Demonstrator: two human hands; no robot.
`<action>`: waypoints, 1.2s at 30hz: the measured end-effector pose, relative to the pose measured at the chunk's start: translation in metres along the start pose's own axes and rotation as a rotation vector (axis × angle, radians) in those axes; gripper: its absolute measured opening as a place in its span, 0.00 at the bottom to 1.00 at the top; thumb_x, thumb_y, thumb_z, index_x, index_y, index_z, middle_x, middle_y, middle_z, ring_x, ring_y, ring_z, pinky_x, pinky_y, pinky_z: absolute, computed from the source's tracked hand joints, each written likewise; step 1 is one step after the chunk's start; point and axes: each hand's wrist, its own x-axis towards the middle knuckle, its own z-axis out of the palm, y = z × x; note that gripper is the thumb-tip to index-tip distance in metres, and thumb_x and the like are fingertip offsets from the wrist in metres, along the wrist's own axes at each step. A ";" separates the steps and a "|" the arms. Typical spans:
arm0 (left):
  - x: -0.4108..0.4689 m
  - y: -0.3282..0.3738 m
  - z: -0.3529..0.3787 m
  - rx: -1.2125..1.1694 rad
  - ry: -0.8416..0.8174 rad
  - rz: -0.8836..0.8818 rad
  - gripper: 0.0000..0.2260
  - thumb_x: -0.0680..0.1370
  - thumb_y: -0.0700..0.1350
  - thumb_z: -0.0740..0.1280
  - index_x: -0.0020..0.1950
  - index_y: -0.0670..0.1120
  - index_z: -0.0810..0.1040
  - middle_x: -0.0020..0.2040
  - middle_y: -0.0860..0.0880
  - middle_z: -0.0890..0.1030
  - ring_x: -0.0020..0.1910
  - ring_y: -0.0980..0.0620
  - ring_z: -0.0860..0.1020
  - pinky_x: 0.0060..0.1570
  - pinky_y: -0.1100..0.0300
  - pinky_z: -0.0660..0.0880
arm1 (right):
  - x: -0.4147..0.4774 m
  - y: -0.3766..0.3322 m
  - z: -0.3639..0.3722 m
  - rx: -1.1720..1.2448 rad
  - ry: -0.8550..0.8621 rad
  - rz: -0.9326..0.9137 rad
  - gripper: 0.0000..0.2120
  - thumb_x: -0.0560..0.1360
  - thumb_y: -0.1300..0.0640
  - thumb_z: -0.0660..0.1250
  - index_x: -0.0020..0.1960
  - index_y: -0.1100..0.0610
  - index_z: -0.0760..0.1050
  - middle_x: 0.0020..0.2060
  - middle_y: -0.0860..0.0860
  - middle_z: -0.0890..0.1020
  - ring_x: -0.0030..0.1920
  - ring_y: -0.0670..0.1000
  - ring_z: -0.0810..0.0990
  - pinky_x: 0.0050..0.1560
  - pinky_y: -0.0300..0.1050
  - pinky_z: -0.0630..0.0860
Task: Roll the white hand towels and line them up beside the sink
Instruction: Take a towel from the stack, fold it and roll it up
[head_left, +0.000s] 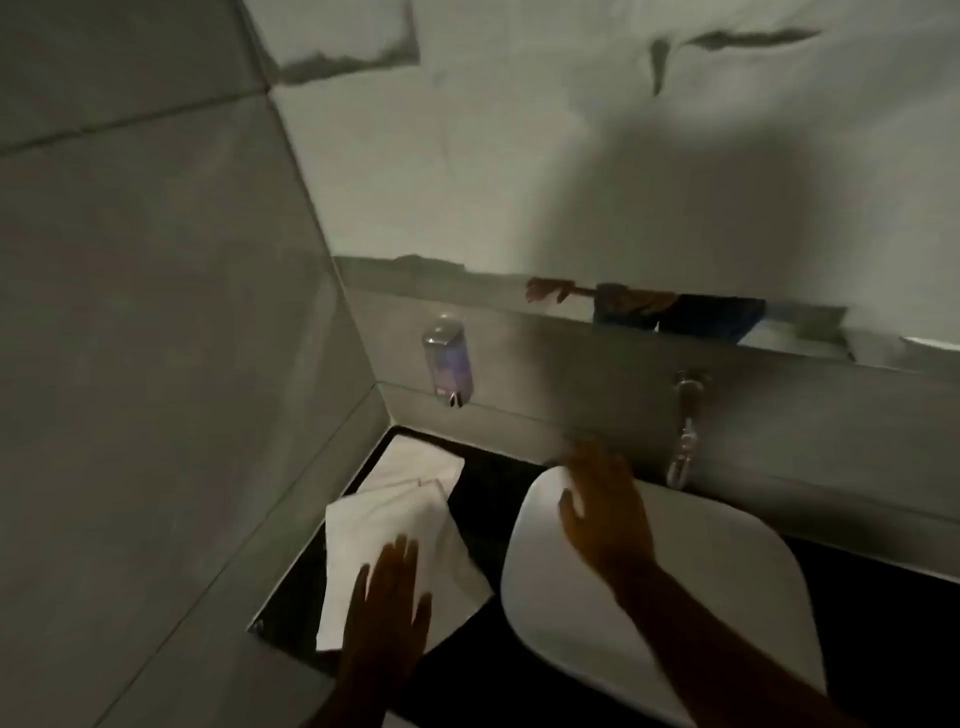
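Observation:
A white hand towel (395, 535) lies flat and unrolled on the black counter (483, 488), left of the white sink basin (727, 582). My left hand (387, 603) rests palm down on its near part, fingers spread. A second white towel (421, 462) lies flat behind it in the counter's far left corner, partly under the first. My right hand (602, 509) hovers open over the basin's far left rim, fingers apart, holding nothing. The picture is blurred.
A grey tiled wall (156, 364) closes the counter on the left. A soap dispenser (449, 364) hangs on the back wall above the towels. A chrome tap (685, 431) comes out of the wall above the basin. A mirror (571, 156) hangs above.

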 end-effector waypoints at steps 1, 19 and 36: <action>-0.007 -0.017 0.019 -0.001 -0.014 0.011 0.30 0.83 0.60 0.44 0.80 0.46 0.60 0.80 0.46 0.61 0.77 0.45 0.62 0.76 0.47 0.53 | -0.006 -0.015 0.024 0.042 -0.093 -0.042 0.21 0.78 0.55 0.63 0.71 0.53 0.75 0.74 0.52 0.72 0.75 0.54 0.67 0.76 0.54 0.63; -0.017 -0.097 0.125 -0.042 -0.368 0.000 0.28 0.82 0.58 0.53 0.80 0.51 0.58 0.80 0.51 0.61 0.79 0.52 0.57 0.77 0.42 0.54 | -0.060 -0.099 0.289 0.220 -0.669 0.872 0.29 0.78 0.48 0.63 0.76 0.58 0.64 0.72 0.57 0.70 0.71 0.61 0.70 0.71 0.58 0.69; 0.030 -0.056 0.011 -0.388 0.204 -0.036 0.19 0.79 0.55 0.64 0.70 0.56 0.73 0.58 0.57 0.82 0.54 0.58 0.80 0.61 0.58 0.75 | 0.012 -0.178 0.125 0.952 -0.302 0.859 0.25 0.78 0.60 0.69 0.68 0.41 0.64 0.46 0.53 0.82 0.36 0.55 0.85 0.32 0.47 0.83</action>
